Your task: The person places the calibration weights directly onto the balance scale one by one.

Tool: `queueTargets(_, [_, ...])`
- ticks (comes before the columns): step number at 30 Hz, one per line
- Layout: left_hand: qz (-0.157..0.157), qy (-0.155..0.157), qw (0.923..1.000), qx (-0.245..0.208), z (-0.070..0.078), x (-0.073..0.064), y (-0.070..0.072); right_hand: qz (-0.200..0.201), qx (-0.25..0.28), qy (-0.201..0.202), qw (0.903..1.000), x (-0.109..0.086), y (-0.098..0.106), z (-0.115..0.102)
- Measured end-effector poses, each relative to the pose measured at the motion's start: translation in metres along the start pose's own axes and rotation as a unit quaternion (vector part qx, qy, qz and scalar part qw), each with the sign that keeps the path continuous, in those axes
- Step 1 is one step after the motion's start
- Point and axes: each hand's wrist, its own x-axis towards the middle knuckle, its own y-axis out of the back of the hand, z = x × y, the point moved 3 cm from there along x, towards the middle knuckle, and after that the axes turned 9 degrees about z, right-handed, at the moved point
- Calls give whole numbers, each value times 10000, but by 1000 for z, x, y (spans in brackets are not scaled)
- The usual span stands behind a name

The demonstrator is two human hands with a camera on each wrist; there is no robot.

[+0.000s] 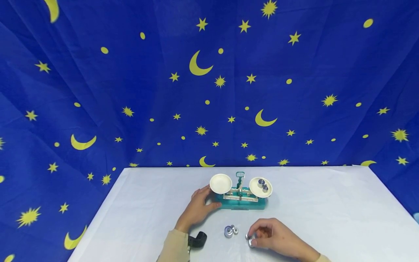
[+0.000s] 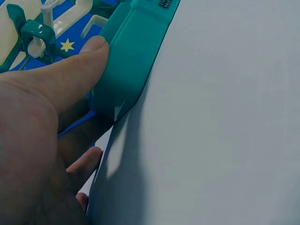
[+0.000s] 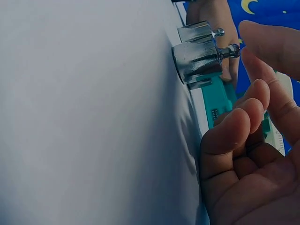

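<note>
A green balance scale [image 1: 242, 205] with two white pans stands on the table. Its left pan [image 1: 220, 183] is bare; on the right pan [image 1: 255, 193] sit two metal weights [image 1: 261, 183]. My left hand [image 1: 196, 209] grips the left end of the green base, thumb [image 2: 96, 47] on its front edge and fingers behind. Low over the table, my right hand [image 1: 275, 236] is at two metal weights [image 1: 251, 243]. In the right wrist view, its thumb and index fingertips are right at the knob of a weight [image 3: 199, 58], the other fingers curled in.
Left of the right hand, a large metal weight [image 1: 228, 231] and two small ones stand together on the white table [image 1: 327, 203]. A black strap-like piece [image 1: 198, 240] shows at the left wrist. Behind the table hangs a blue cloth [image 1: 229, 94] with yellow moons and stars.
</note>
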Motion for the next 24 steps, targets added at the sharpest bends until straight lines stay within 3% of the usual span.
queueTargets(18, [15,-18,10000,-26,2,0,1,-27,-163,-285,9995,0,0,2])
queueTargets(24, [33,-3,10000,-21,3,0,1,-108,-171,-139,9997,1,3,6])
